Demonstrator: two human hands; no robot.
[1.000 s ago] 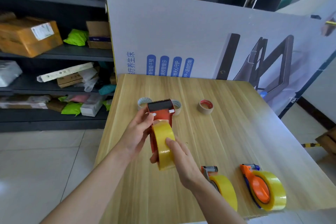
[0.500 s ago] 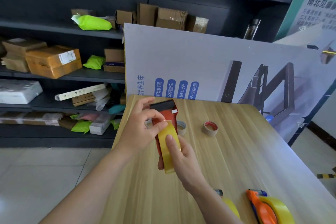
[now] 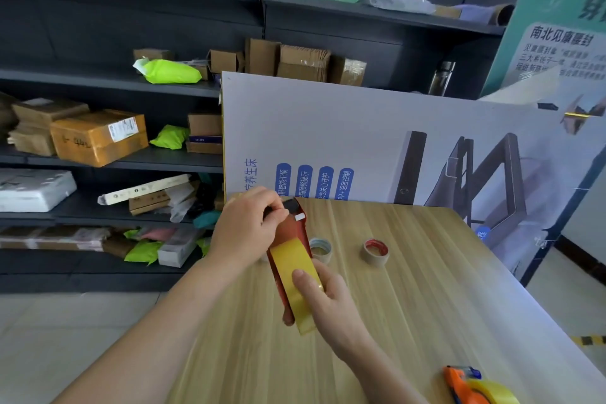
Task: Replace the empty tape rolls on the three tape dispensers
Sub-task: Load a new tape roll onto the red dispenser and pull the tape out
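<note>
Holding a red dispenser [image 3: 296,229] in both hands, a person stands at the near left part of a wooden table [image 3: 410,305]. The left hand [image 3: 247,228] is curled over the dispenser's far end, with fingertips and thumb pinching at the black cutter. Half a second ago those fingers were spread looser, with the thumb lower down on the tape; they have since closed in on the blade end and hide most of it. The right hand [image 3: 331,300] grasps the yellow roll [image 3: 290,264] seated in the dispenser, its thumb flat on the roll's outer face and its fingers wrapped behind, much as before.

Behind the hands, on the table, stand two spent cores: a grey core [image 3: 320,248] just beside the dispenser and a red-lined core [image 3: 375,251] a little to its right, the two apart from each other.

The view has tipped upward since a moment ago. More of the dark shelves [image 3: 131,157] of boxes and green parcels now shows above a printed board [image 3: 360,134] propped along the table's far edge. At the bottom right corner only the orange dispenser [image 3: 457,382] with its yellow tape [image 3: 495,395] remains partly in sight; the other loaded dispenser that lay left of it has dropped out of view.
</note>
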